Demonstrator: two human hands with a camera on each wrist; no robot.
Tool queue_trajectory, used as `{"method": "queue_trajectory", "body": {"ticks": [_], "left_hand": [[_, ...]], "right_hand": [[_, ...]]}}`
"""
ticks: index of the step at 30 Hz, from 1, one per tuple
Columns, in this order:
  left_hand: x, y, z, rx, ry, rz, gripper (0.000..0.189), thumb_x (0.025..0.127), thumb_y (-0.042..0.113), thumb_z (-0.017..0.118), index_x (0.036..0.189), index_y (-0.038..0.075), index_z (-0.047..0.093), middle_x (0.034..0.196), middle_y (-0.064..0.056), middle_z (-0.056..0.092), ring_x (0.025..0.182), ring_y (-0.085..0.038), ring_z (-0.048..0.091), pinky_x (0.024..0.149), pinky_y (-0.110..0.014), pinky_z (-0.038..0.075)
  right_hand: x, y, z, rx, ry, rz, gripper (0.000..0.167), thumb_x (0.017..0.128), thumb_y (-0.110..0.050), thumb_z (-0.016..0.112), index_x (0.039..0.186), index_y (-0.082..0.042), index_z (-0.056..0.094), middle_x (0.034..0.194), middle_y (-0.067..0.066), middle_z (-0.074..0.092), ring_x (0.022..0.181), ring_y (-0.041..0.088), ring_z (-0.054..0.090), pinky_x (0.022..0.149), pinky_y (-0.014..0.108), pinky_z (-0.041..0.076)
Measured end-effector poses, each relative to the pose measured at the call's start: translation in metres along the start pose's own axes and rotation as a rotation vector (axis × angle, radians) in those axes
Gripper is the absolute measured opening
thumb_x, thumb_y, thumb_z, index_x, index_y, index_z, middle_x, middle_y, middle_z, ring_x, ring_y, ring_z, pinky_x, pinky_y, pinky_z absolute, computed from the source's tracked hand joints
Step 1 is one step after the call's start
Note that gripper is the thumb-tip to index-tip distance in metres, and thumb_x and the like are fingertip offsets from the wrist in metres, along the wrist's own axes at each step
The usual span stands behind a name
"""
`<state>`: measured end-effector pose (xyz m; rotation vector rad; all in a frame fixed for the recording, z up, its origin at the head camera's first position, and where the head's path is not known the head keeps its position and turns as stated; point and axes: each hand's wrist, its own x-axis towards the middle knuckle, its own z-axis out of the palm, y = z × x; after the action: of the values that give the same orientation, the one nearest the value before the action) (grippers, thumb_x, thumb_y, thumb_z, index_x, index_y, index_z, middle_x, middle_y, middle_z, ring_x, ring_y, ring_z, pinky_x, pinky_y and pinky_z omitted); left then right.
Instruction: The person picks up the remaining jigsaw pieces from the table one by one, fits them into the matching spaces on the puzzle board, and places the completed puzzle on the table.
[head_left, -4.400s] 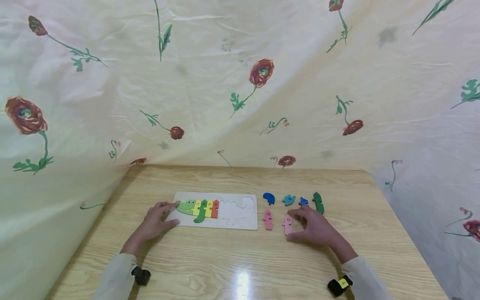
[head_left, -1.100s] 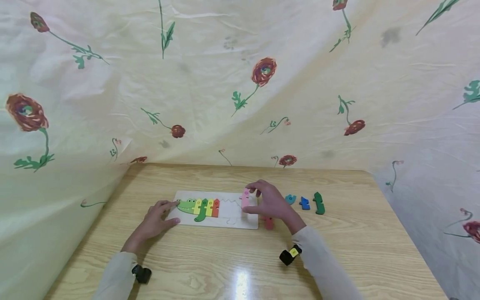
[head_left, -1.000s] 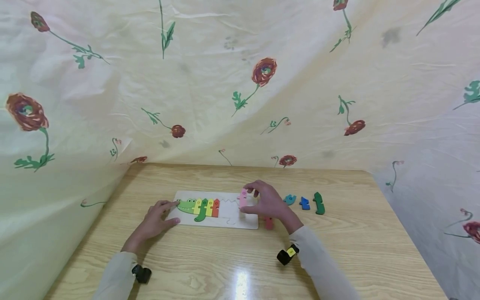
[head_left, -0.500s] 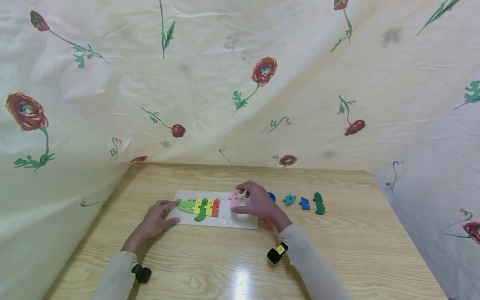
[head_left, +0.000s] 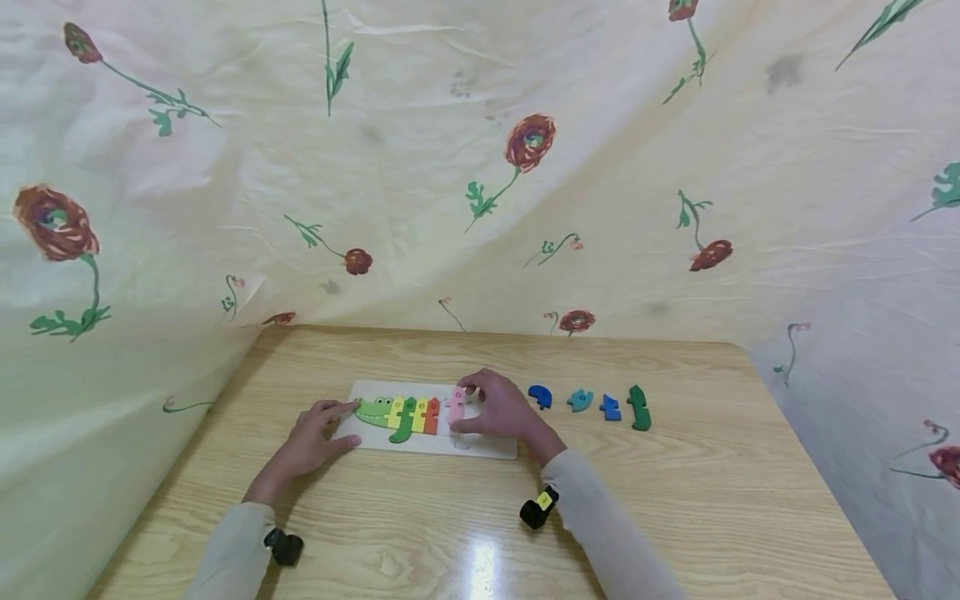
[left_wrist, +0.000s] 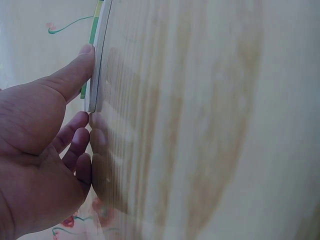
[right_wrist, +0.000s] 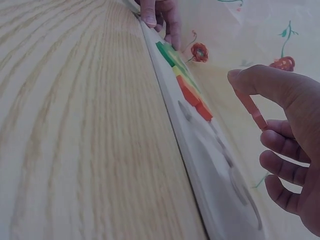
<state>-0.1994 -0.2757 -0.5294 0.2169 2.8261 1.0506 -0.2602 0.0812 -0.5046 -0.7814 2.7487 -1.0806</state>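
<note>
A white puzzle board lies on the table, with a green crocodile head, yellow and green pieces and a red piece fitted side by side. At its left end my left hand rests with fingers spread; in the left wrist view the thumb of this hand touches the board's edge. Between thumb and fingertip my right hand pinches a pink puzzle piece, just right of the red piece. The right wrist view shows this piece raised clear of the board.
Right of the board lie a dark blue piece, a teal piece, a smaller blue piece and a long green piece. Flowered cloth surrounds the back and sides of the wooden table.
My right hand picked up the pink piece right of the board and carried it left over it. The other pink piece is now hidden behind the right wrist. My left hand stayed put.
</note>
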Motion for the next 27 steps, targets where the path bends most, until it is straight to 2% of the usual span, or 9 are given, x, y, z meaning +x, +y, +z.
{"method": "queue_trajectory", "body": {"ticks": [16,27], "left_hand": [[0.002,-0.003,0.0,0.004,-0.003,0.012,0.064,0.094,0.033,0.075,0.151,0.013,0.052,0.149,-0.025,0.043,0.127,-0.044,0.04,0.1,-0.065,0.038],[0.002,-0.001,-0.002,0.013,-0.011,-0.018,0.064,0.094,0.034,0.075,0.151,0.014,0.051,0.149,-0.024,0.043,0.128,-0.044,0.04,0.102,-0.065,0.038]], "right_hand": [[0.007,0.005,0.016,-0.009,-0.039,0.0,0.069,0.076,-0.048,0.09,0.13,-0.013,0.067,0.107,-0.005,0.061,0.093,0.015,0.054,0.083,0.032,0.049],[0.01,0.003,0.023,-0.001,-0.041,0.033,0.068,0.075,-0.049,0.09,0.129,-0.014,0.068,0.105,-0.006,0.059,0.093,0.015,0.054,0.082,0.032,0.049]]}}
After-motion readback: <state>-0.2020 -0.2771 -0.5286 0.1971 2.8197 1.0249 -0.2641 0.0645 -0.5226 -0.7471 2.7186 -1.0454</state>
